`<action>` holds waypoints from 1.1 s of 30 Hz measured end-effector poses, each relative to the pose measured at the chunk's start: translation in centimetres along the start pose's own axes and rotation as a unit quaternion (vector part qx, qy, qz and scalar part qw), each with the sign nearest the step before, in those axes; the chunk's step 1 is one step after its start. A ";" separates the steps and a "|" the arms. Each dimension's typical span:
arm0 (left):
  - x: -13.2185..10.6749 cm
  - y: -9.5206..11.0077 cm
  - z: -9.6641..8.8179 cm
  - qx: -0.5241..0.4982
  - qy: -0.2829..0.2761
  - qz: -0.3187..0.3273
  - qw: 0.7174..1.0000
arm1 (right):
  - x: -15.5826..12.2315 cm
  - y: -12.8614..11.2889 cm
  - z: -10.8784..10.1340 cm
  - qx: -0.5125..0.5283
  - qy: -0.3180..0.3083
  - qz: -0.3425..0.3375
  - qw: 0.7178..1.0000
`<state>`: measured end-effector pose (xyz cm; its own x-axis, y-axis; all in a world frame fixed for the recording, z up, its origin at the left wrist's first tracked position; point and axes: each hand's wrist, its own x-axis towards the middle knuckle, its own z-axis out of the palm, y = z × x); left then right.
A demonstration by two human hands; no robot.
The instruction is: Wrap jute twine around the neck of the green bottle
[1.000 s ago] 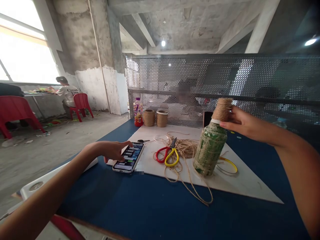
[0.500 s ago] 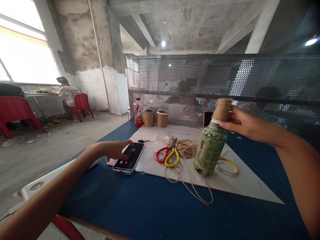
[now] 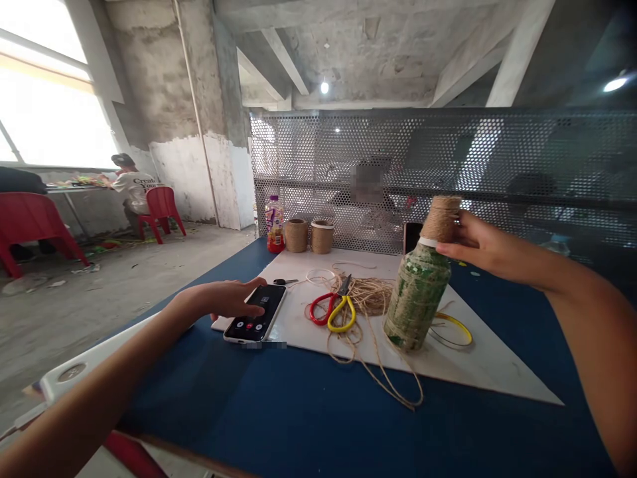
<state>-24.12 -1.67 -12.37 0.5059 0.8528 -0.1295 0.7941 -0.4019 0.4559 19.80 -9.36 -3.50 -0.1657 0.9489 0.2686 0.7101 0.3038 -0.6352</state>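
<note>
My right hand (image 3: 470, 245) grips the twine-wrapped neck of a green bottle (image 3: 417, 299), which stands slightly tilted on a white board (image 3: 478, 362). My left hand (image 3: 223, 299) rests with its fingers stretched flat on the upper left edge of a phone (image 3: 256, 314), whose screen is dark with a few round buttons. Loose jute twine (image 3: 371, 299) lies in a heap between phone and bottle. Scissors with one red and one yellow handle (image 3: 332, 309) lie on the twine.
The board lies on a blue table (image 3: 298, 411) backed by a perforated metal screen (image 3: 398, 172). Two twine spools (image 3: 309, 235) and a drink bottle (image 3: 273, 224) stand at the back. A yellow ring (image 3: 455, 328) lies behind the green bottle. A person sits far left among red chairs (image 3: 160, 207).
The phone screen went from a bright list to a dark screen with buttons. My left hand's fingers slid a little over the phone's top. The bottle and my right hand stayed put.
</note>
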 end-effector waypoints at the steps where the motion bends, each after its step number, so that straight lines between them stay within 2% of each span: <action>1: -0.1 0.2 -0.1 0.043 0.009 -0.014 0.999 | -0.1 -0.1 0.0 -0.004 0.001 0.004 1.000; 3: -0.2 0.8 -0.4 0.117 0.037 -0.032 0.992 | -0.2 -0.2 0.1 -0.008 0.004 0.009 1.000; 9: 0.3 4.4 -1.0 0.182 0.135 0.032 0.974 | -0.4 -0.6 0.1 0.009 0.002 -0.015 1.000; 11: 0.7 6.4 -1.3 0.207 0.164 0.069 0.962 | -0.4 -0.7 0.2 0.007 0.001 -0.015 1.000; 13: 1.2 8.7 -1.6 0.262 0.190 0.122 0.938 | -0.4 -0.7 0.2 0.010 -0.003 -0.014 1.000; 16: 1.9 12.3 -2.1 0.280 0.206 0.153 0.925 | -0.4 -0.8 0.3 0.011 -0.003 -0.016 1.000; 19: 2.3 15.5 -2.3 0.302 0.252 0.206 0.896 | -0.3 -0.7 0.3 0.016 -0.003 -0.018 1.000; 24: 3.7 19.2 -1.9 0.277 0.319 0.246 0.872 | -0.1 -0.8 0.3 0.035 -0.001 -0.019 0.999; 27: 5.4 20.8 -1.5 0.223 0.347 0.248 0.877 | -0.2 -1.1 0.3 0.046 0.001 -0.021 0.999; 30: 7.3 22.0 -1.0 0.166 0.336 0.248 0.894 | -0.2 -1.4 0.3 0.066 -0.007 -0.022 0.998; 33: 8.8 22.7 -0.4 0.109 0.293 0.283 0.907 | 0.0 -1.4 0.3 0.085 -0.007 -0.028 0.996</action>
<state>-1.82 -3.19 -2.86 0.6384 0.4938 0.5904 0.5425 -0.8328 0.1099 18.61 -9.78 -2.90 -0.2130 0.9307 0.2973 0.5739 0.3654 -0.7329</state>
